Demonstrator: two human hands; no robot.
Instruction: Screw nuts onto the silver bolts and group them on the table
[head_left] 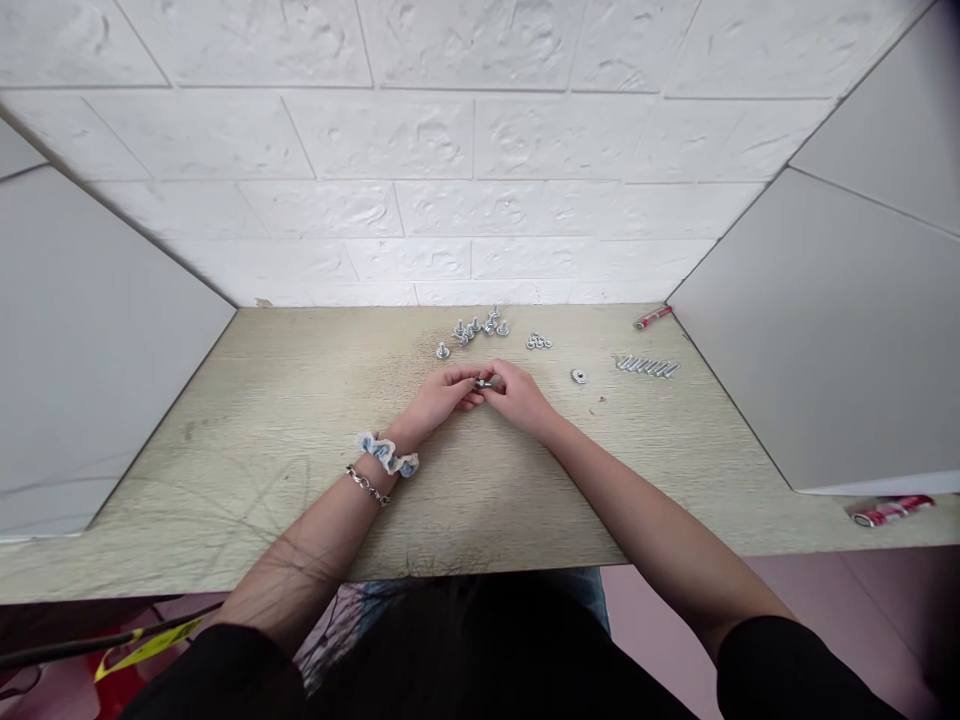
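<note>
A small metal bolt [484,384] spans the gap between my two hands above the middle of the table. My left hand [444,392] is closed on its left end, and the fingers of my right hand [516,397] pinch its right end. Whether a nut or washer sits on it is too small to tell. Just beyond the hands stand several bolts fitted with washers [474,328], with a single bolt-and-washer piece [442,351] nearer my left hand. Several nuts [538,342] lie in a group past my right hand, and washers [579,376] are to its right.
Several loose bolts [647,367] lie in a row at the right. A red cylinder like a battery [652,318] lies in the back right corner, another red cylinder [892,510] near the right front edge. Grey panels [840,320] and a white brick-patterned wall [472,210] enclose the table [300,400].
</note>
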